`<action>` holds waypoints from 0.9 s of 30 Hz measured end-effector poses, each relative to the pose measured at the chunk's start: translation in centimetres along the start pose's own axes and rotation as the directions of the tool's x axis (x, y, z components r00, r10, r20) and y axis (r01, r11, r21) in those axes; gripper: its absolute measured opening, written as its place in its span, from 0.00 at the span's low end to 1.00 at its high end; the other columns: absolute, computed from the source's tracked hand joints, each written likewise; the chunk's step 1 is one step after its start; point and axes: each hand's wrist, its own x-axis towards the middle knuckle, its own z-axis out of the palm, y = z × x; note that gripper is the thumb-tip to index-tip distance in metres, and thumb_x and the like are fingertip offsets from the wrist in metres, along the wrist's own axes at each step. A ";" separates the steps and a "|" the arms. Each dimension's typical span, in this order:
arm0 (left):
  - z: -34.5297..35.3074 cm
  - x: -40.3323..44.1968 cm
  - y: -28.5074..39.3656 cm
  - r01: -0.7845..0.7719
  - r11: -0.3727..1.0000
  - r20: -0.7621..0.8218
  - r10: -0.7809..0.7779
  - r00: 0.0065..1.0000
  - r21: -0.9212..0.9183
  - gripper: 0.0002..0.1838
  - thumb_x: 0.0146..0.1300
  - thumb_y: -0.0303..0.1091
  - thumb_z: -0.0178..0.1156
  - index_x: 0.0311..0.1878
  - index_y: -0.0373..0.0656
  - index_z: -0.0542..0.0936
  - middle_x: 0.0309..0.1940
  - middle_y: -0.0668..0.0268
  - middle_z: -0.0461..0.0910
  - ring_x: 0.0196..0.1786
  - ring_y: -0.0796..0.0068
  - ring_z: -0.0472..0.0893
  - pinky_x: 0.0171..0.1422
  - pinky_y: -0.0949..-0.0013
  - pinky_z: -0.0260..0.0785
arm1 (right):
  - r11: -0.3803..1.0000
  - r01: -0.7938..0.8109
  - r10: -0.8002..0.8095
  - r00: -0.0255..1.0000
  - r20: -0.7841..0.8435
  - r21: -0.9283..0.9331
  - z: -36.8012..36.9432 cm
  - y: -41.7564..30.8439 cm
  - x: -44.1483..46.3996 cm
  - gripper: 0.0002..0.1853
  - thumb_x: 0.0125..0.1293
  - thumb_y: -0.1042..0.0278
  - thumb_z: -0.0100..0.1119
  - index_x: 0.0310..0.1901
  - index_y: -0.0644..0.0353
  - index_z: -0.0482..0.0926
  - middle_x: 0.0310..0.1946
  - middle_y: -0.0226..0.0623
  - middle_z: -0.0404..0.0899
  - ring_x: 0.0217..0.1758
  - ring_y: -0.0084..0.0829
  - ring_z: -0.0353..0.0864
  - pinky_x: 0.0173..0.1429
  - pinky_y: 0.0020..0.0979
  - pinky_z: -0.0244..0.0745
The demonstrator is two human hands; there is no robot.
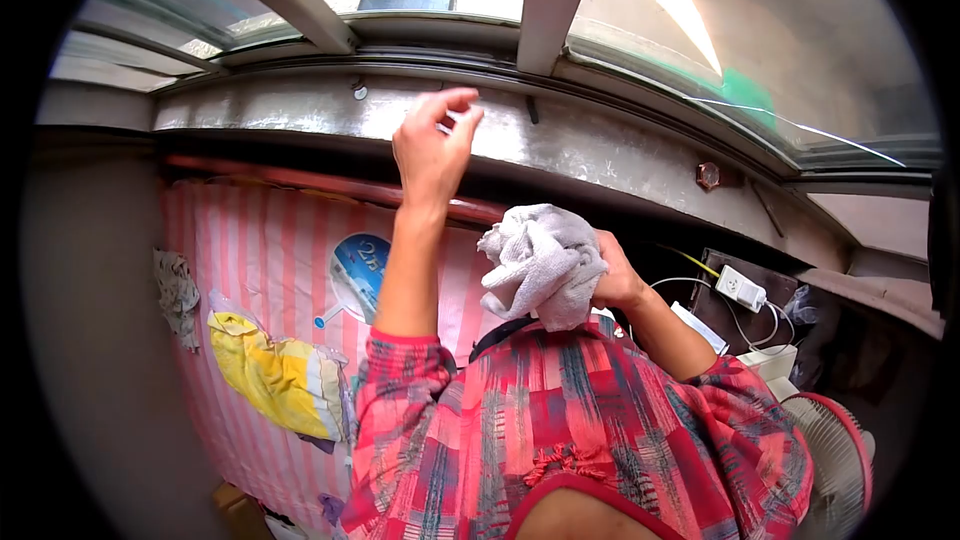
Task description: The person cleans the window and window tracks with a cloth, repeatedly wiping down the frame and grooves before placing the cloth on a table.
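A crumpled light grey cloth point(545, 262) is bunched in my right hand point(618, 272), in front of my chest; the cloth hides most of the fingertips. My left hand point(435, 140) is raised over the grey window sill point(300, 112), to the left of the cloth and apart from it. Its fingers are bent, with the thumb and index finger a little apart and nothing visible between them. Beyond the sill runs the window frame point(440, 52).
Pink striped bedding point(270, 240) lies below left, with a round blue fan point(362, 270) and a yellow cloth point(262, 370). A white power socket point(740, 287) with cables and an electric fan point(830, 450) stand right. A phone-like object point(407, 1) lies beyond the glass.
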 end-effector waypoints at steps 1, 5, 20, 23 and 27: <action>0.6 1.8 -0.5 -0.027 0.997 0.012 0.027 1.000 0.078 0.09 0.52 0.30 0.67 0.38 0.46 0.85 0.31 0.65 0.81 0.28 0.70 0.81 0.36 0.68 0.73 | 1.000 -0.015 0.014 1.000 0.012 0.007 -0.5 0.1 0.1 0.24 0.50 0.73 0.58 0.53 0.67 0.76 0.46 0.32 0.79 0.49 0.21 0.75 0.56 0.25 0.69; 2.3 6.8 -1.5 -0.001 0.954 0.063 -0.019 0.998 0.298 0.07 0.52 0.34 0.68 0.36 0.50 0.86 0.31 0.63 0.80 0.33 0.65 0.82 0.41 0.65 0.73 | 0.996 -0.043 0.040 0.998 0.046 0.073 -1.6 -0.3 1.5 0.25 0.51 0.73 0.58 0.53 0.68 0.75 0.47 0.33 0.79 0.50 0.22 0.75 0.56 0.26 0.69; 6.3 10.0 -2.7 0.272 0.806 0.101 -0.377 0.921 0.525 0.12 0.47 0.47 0.67 0.33 0.55 0.88 0.31 0.59 0.84 0.39 0.54 0.83 0.47 0.58 0.74 | 0.972 -0.189 0.174 0.979 0.108 0.142 -3.2 -2.9 6.2 0.33 0.49 0.71 0.63 0.60 0.69 0.69 0.53 0.37 0.76 0.55 0.26 0.75 0.61 0.29 0.67; 6.9 10.4 -3.0 0.269 0.733 0.049 -0.381 0.923 0.625 0.11 0.47 0.45 0.63 0.33 0.55 0.88 0.30 0.57 0.84 0.39 0.54 0.83 0.47 0.58 0.75 | 0.972 -0.194 0.181 0.978 0.105 0.132 -3.4 -2.5 6.4 0.33 0.49 0.69 0.64 0.60 0.69 0.69 0.53 0.37 0.76 0.55 0.27 0.75 0.61 0.29 0.67; 6.8 9.8 -3.0 0.263 0.774 0.053 -0.356 0.933 0.576 0.13 0.45 0.45 0.63 0.34 0.54 0.88 0.30 0.57 0.84 0.38 0.54 0.83 0.46 0.58 0.75 | 0.953 -0.301 0.300 0.954 0.023 0.046 -3.0 -3.2 7.0 0.41 0.41 0.63 0.65 0.61 0.71 0.69 0.55 0.43 0.76 0.58 0.34 0.75 0.64 0.32 0.66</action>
